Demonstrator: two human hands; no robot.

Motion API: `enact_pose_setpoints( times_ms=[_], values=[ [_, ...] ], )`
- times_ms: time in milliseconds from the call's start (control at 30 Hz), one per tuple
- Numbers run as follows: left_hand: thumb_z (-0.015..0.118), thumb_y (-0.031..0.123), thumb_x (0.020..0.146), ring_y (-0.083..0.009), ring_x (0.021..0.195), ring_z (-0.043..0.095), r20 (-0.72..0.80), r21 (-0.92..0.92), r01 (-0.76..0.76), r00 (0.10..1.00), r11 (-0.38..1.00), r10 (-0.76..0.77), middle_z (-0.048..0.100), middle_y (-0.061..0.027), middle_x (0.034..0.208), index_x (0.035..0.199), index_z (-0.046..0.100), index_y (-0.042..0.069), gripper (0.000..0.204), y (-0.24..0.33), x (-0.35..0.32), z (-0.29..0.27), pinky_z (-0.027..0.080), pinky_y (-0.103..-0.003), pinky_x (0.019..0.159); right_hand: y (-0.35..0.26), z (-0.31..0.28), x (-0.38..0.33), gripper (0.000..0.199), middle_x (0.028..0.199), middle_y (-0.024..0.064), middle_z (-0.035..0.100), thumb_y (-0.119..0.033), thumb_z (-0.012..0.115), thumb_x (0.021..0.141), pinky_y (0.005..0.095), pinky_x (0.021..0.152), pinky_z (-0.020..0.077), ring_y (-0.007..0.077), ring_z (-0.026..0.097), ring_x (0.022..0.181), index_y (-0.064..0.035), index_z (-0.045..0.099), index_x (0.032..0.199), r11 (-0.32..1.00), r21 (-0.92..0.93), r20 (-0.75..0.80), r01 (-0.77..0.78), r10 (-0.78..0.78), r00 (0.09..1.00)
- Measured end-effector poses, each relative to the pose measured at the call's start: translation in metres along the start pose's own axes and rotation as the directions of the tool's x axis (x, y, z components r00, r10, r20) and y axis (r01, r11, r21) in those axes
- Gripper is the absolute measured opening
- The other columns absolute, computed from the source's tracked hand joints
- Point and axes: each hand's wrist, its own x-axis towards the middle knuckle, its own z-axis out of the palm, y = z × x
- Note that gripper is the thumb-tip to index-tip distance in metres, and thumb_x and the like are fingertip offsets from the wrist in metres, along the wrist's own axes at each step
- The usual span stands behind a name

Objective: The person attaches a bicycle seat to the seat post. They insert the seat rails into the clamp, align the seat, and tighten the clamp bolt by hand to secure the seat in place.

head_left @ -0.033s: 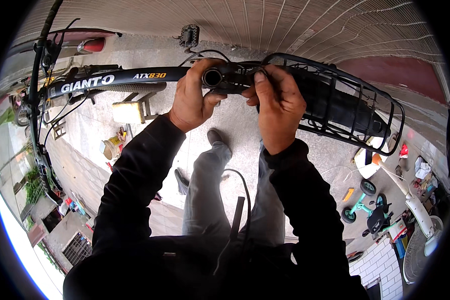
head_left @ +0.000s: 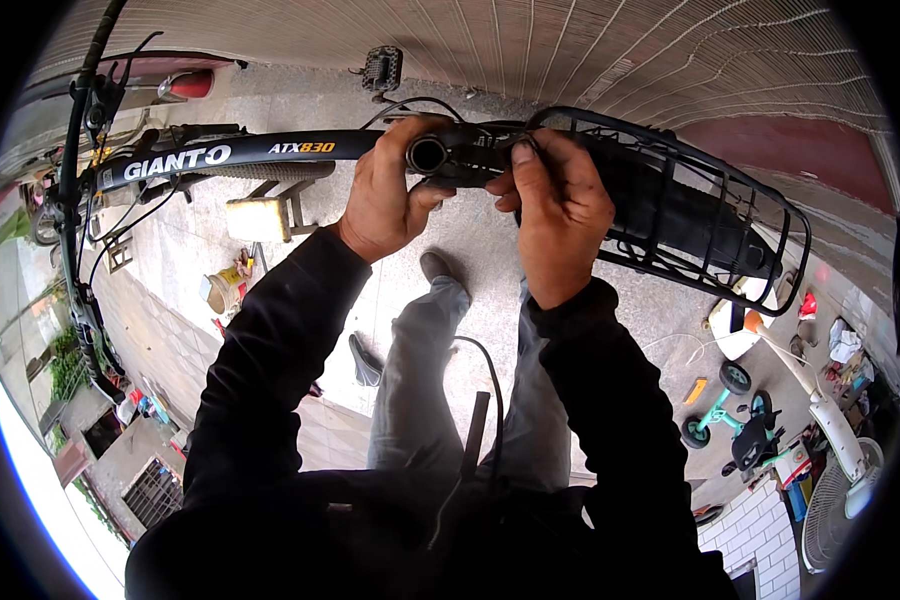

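Over the pale concrete floor (head_left: 310,300), curling the left hand (head_left: 382,195) around the bicycle's (head_left: 340,147) open tube end (head_left: 429,154), pinching a mostly hidden dark part (head_left: 528,138) near the rack (head_left: 658,190) with the right hand (head_left: 562,215)!

Bike frame (head_left: 348,146) matte blk w/ wht & orange lettering; rear rack (head_left: 657,200) blk too; sleeves (head_left: 270,350) blk; jeans (head_left: 410,385) lt gry-blue; floor (head_left: 500,285) pale gry; shutter (head_left: 490,50) brownish-gry w/ thin pale lines; wall band (head_left: 790,150) dk maroon; stool top (head_left: 257,220) cream-yel; bucket (head_left: 227,292) dull yel; toy trike (head_left: 715,411) teal w/ blk wheels; fan pole (head_left: 838,435) wht; tiles (head_left: 755,530) wht, brick pattern, gry joints.
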Motion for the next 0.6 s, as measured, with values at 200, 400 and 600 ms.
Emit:
enact_pose_setpoints(
  times_ms=[200,400,600],
  values=[
    [0.075,0.014,0.077,-0.037,0.099,0.061,0.073,-0.022,0.062,0.996,0.998,-0.06,0.057,-0.0218,0.115,0.126,0.037,-0.001,0.064,0.006,0.006,-0.009,0.048,-0.038,0.086,-0.002,0.001,-0.003,0.017,0.08,0.0061,0.066,-0.005,0.061,0.09,0.018,0.054,0.0484,0.0078,0.063,0.064,0.0032,0.059,0.106,1.0,-0.018,0.024,0.004,-0.004,1.0],
    [0.076,0.011,0.074,-0.0384,0.101,0.06,0.101,-0.009,0.034,0.994,0.999,-0.033,0.057,-0.0221,0.116,0.125,0.038,-0.001,0.065,0.006,0.009,-0.012,0.049,-0.039,0.086,-0.003,0.0,0.004,0.017,0.079,0.0058,0.066,-0.001,0.062,0.089,0.0188,0.057,0.0499,0.0068,0.062,0.065,0.0048,0.06,0.104,1.0,0.001,0.046,0.001,-0.001,0.999],
    [0.08,0.005,0.068,-0.037,0.102,0.061,0.155,-0.016,0.076,0.985,0.997,-0.073,0.058,-0.0214,0.116,0.124,0.04,0.0,0.069,0.007,0.011,-0.018,0.05,-0.037,0.086,-0.007,-0.001,0.002,0.018,0.079,0.0056,0.066,-0.002,0.063,0.088,0.0199,0.058,0.051,0.0059,0.062,0.067,0.0048,0.06,0.104,0.999,-0.011,0.114,-0.03,0.031,0.993]
  ],
)
